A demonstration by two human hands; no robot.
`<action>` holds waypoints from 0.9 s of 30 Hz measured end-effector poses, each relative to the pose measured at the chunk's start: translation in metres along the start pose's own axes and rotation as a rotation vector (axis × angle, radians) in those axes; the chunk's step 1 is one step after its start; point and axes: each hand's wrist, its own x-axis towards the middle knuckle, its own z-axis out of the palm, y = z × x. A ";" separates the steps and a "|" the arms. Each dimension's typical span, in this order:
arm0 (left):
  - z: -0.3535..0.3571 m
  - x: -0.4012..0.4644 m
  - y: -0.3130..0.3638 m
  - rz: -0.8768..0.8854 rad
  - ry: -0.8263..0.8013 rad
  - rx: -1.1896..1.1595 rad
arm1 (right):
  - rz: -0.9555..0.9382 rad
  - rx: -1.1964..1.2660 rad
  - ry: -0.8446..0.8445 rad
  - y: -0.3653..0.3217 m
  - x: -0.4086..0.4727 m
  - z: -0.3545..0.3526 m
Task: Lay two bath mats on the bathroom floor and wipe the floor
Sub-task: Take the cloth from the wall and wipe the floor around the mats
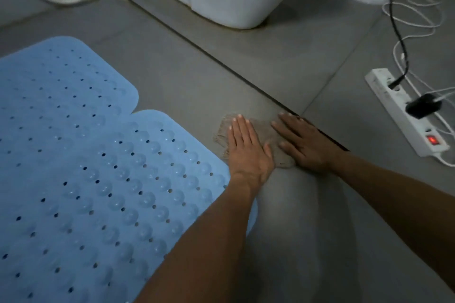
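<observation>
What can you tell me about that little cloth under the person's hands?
The cloth is small, beige-brown and looks woven or knitted, with a ribbed, slightly frayed edge on its left side. It lies crumpled flat on the grey tiled floor, just right of the nearer blue bath mat and close to the dark groove in the floor. The left hand and the right hand both press down on it, palms flat and fingers spread, hiding much of it.

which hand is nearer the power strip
Right. The right hand lies flat on the cloth by the floor groove, on the side toward the power strip. The left hand presses the cloth's other end, beside the blue mat.
</observation>
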 end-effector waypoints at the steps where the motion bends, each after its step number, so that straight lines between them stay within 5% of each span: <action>1: 0.001 -0.007 0.005 0.019 -0.009 -0.001 | 0.039 0.022 -0.009 -0.002 -0.013 0.001; 15: 0.015 -0.112 0.037 0.437 -0.148 0.080 | 0.588 0.223 -0.082 -0.077 -0.183 0.034; 23: 0.010 -0.160 0.007 0.633 -0.204 0.156 | 0.752 0.237 -0.217 -0.145 -0.225 0.036; 27: 0.004 -0.193 -0.018 0.697 -0.185 0.196 | 0.817 0.290 -0.154 -0.190 -0.241 0.045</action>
